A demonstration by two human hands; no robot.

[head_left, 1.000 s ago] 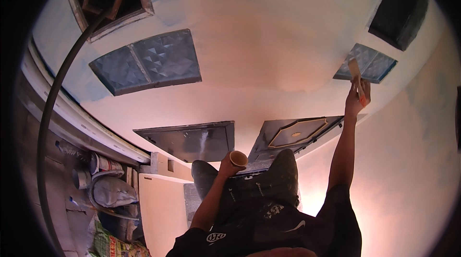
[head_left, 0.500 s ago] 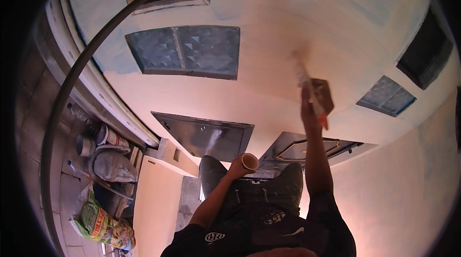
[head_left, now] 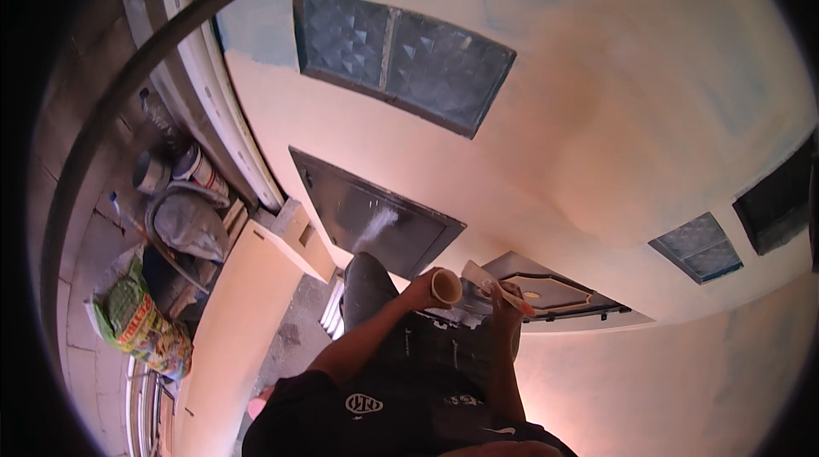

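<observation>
A paint cup [head_left: 446, 288] with a pale rim is held in front of my body, and my left hand [head_left: 418, 291] wraps round its side. Just to the right, my right hand [head_left: 503, 296] grips a flat paintbrush [head_left: 479, 276] with an orange handle end. The brush head points up and left toward the cup, close beside its rim but apart from it. Ahead stretches a wall [head_left: 563, 150] with pale peach paint and bluish patches showing toward its upper parts.
A dark window [head_left: 401, 52] with textured panes is set in the wall, and a dark metal door [head_left: 371, 218] stands below it. On the left lie a green printed sack [head_left: 141, 320], tins [head_left: 152, 173] and a grey bag [head_left: 189, 225]. A dark hose [head_left: 111, 107] arcs across the left.
My right hand has come down from the wall with the paintbrush and is now beside the cup. The view has turned, shifting the wall and windows. My left hand still holds the cup.
</observation>
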